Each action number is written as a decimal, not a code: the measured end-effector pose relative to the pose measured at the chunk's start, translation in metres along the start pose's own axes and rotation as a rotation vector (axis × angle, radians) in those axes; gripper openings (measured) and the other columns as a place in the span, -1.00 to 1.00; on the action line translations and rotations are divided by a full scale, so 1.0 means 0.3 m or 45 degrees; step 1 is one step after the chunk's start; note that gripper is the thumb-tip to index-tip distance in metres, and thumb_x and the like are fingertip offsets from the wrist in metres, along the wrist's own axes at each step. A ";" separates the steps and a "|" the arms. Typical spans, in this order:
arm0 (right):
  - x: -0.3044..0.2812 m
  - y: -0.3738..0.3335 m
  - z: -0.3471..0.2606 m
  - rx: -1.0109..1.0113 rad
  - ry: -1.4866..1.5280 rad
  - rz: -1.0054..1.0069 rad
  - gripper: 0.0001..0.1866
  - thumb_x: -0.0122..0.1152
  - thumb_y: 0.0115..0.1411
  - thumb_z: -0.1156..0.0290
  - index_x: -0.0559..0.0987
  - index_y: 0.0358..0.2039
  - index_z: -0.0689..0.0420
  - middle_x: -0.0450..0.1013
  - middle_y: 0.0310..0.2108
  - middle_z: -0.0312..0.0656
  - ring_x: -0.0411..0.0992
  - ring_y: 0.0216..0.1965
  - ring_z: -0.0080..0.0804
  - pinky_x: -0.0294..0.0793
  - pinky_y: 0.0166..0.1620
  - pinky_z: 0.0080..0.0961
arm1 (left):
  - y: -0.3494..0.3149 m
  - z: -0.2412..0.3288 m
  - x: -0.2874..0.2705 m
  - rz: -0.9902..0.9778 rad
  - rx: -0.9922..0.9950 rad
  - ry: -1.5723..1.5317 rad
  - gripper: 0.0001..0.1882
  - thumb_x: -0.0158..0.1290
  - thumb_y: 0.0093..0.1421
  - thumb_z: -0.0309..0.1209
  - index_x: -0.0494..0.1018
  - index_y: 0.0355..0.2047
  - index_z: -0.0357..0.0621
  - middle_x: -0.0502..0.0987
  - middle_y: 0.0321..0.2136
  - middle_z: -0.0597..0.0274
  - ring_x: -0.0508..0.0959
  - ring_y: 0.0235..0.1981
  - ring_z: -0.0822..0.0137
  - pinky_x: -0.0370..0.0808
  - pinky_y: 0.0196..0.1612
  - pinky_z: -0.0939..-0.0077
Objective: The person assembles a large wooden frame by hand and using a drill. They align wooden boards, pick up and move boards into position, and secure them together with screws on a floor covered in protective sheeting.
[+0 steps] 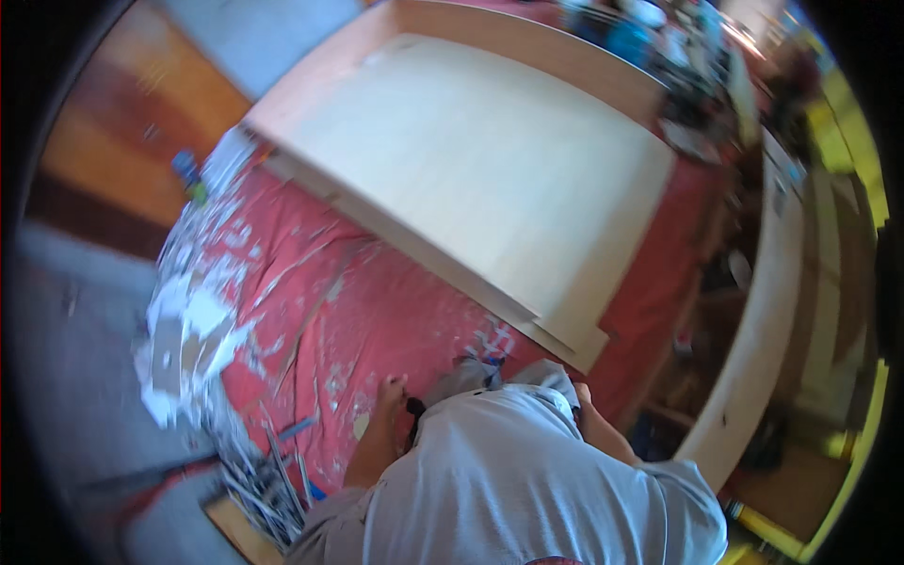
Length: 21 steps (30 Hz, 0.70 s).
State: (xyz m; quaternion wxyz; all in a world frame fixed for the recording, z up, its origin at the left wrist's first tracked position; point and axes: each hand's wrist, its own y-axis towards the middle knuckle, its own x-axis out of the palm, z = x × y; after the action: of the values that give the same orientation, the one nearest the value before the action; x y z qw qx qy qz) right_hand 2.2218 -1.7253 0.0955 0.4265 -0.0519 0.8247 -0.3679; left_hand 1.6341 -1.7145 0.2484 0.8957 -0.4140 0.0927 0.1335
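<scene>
My left hand [390,389] hangs low beside my left leg, its fingers curled; blur hides what it holds, if anything. A small dark object [415,407] shows between that hand and my grey clothing. My right hand [584,393] is down at my right hip, against the grey cloth, with its fingers out of sight. Ahead of me lies a large shallow wooden box [452,141] with a pale flat panel and upright side boards. Its near corner comes close to my feet, and neither hand touches it.
A wrinkled red sheet [377,311] covers the floor under the box. Torn white scraps [202,320] and thin strips [264,490] litter its left edge. An orange-brown wooden panel [141,122] is at the far left. A long pale board [753,348] and blurred clutter [678,47] line the right.
</scene>
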 end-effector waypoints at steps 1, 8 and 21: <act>0.005 0.015 -0.149 -0.166 0.003 -0.059 -0.67 0.17 0.17 0.12 0.74 -0.24 0.05 0.64 -0.19 -0.05 0.61 -0.16 -0.08 0.58 -0.05 -0.21 | 0.036 0.003 -0.109 0.032 -0.023 -0.048 -0.70 0.14 0.32 -0.16 0.44 -0.30 -0.17 0.50 -0.56 0.23 0.49 -0.64 0.39 0.44 -0.59 0.43; -0.107 0.106 -0.979 -0.374 0.080 -0.269 -0.71 0.34 0.12 0.32 0.68 -0.16 0.19 0.64 -0.36 -0.02 0.64 -0.38 -0.23 0.63 -0.28 -0.31 | 0.132 0.138 -0.407 0.236 -0.046 -0.342 -0.68 0.16 0.31 -0.16 0.44 -0.41 -0.15 0.51 -0.62 0.26 0.51 -0.66 0.40 0.48 -0.62 0.39; 0.171 0.629 -1.827 0.131 -0.069 -0.636 -0.89 0.15 0.33 0.52 0.58 -0.28 0.29 0.50 -0.52 0.08 0.52 -0.58 -0.12 0.60 -0.57 -0.09 | 0.132 -0.562 -0.638 0.303 -0.142 0.259 -0.78 0.09 0.23 -0.27 0.59 -0.24 -0.14 0.61 -0.44 0.08 0.62 -0.39 0.15 0.59 -0.24 0.18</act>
State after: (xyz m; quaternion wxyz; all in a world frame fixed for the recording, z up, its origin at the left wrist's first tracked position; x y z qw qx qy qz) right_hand 1.8261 -1.3008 0.1389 0.3463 -0.2420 0.7547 -0.5018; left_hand 1.4310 -1.8501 0.1649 0.8353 -0.4603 0.2236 0.2010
